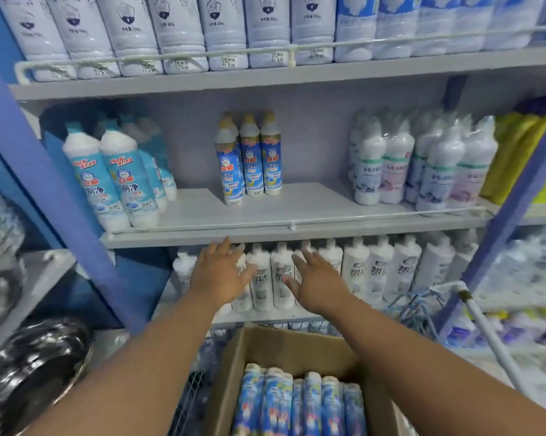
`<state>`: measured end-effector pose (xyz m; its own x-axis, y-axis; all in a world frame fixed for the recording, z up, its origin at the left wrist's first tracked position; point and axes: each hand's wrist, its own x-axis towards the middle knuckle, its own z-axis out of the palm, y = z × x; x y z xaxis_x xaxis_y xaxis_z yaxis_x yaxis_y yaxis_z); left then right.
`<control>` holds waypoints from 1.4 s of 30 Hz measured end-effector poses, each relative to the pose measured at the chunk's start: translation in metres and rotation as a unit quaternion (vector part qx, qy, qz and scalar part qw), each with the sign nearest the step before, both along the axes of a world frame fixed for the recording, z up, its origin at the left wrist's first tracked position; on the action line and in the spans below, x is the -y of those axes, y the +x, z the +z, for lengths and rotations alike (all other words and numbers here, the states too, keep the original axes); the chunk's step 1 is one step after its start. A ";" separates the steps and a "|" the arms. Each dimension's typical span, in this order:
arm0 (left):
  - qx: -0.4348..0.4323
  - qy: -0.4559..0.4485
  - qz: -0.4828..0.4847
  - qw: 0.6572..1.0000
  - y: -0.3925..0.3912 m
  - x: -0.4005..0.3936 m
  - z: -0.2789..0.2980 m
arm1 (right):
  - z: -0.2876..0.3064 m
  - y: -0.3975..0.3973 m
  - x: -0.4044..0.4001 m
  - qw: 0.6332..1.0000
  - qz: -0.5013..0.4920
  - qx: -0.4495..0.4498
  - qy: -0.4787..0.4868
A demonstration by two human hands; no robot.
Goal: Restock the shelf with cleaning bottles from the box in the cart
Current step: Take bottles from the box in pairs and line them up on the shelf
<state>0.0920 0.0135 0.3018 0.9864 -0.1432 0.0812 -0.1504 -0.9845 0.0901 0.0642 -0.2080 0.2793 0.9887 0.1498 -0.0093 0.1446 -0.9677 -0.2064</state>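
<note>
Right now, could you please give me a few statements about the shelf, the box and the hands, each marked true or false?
1. Both hands, left and right, are empty. True.
2. The cardboard box is empty. False: blue-labelled bottles lie in it.
3. Three gold-capped bottles stand on the middle shelf. True.
4. The middle shelf is packed full. False: bare gaps flank those three.

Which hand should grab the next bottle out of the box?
Probably the right hand. Both hands are open and empty, but the bottles lie in the box under the right arm, while the left hand sits farther left.
</note>
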 end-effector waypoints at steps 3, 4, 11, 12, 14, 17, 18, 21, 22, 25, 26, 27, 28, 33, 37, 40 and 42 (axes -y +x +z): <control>-0.019 -0.022 -0.006 1.000 -0.039 0.017 -0.015 | -0.026 -0.036 0.015 0.999 -0.004 -0.028 0.017; -0.030 -0.034 -0.007 0.999 -0.051 0.023 -0.022 | -0.035 -0.047 0.020 0.999 -0.007 -0.041 0.027; -0.096 -0.060 0.002 0.994 -0.110 0.055 -0.089 | -0.096 -0.109 0.050 0.994 -0.034 -0.103 0.033; -0.108 -0.064 0.001 0.992 -0.115 0.059 -0.099 | -0.107 -0.114 0.053 0.992 -0.040 -0.111 0.038; -0.130 -0.059 -0.003 0.990 -0.122 0.063 -0.124 | -0.128 -0.124 0.060 0.986 -0.055 -0.147 0.048; -0.172 -0.055 0.013 0.983 -0.126 0.065 -0.165 | -0.162 -0.130 0.068 0.975 -0.078 -0.201 0.063; -0.180 -0.060 0.025 0.982 -0.131 0.063 -0.173 | -0.167 -0.134 0.069 0.974 -0.083 -0.201 0.062; -0.221 -0.051 0.045 0.973 -0.136 0.056 -0.210 | -0.197 -0.134 0.070 0.963 -0.104 -0.239 0.072; -0.235 -0.053 0.057 0.969 -0.136 0.053 -0.222 | -0.208 -0.134 0.069 0.960 -0.110 -0.247 0.073; -0.265 -0.056 0.093 0.958 -0.131 0.045 -0.257 | -0.237 -0.133 0.064 0.944 -0.129 -0.293 0.076; -0.279 -0.062 0.097 0.953 -0.132 0.044 -0.263 | -0.245 -0.132 0.061 0.936 -0.140 -0.314 0.077; -0.299 -0.080 0.106 0.945 -0.131 0.043 -0.270 | -0.255 -0.130 0.057 0.927 -0.151 -0.335 0.080; -0.320 -0.099 0.119 0.935 -0.130 0.043 -0.276 | -0.265 -0.128 0.053 0.920 -0.150 -0.353 0.080; -0.400 -0.198 0.192 0.874 -0.120 0.032 -0.320 | -0.303 -0.120 0.029 0.868 -0.186 -0.445 0.119; -0.436 -0.259 0.297 0.809 -0.109 0.026 -0.351 | -0.323 -0.103 0.011 0.798 -0.300 -0.488 0.187; -0.456 -0.343 0.396 0.720 -0.101 0.028 -0.376 | -0.345 -0.091 0.000 0.730 -0.385 -0.508 0.247; -0.464 -0.391 0.457 0.650 -0.099 0.032 -0.391 | -0.362 -0.087 -0.005 0.676 -0.444 -0.504 0.303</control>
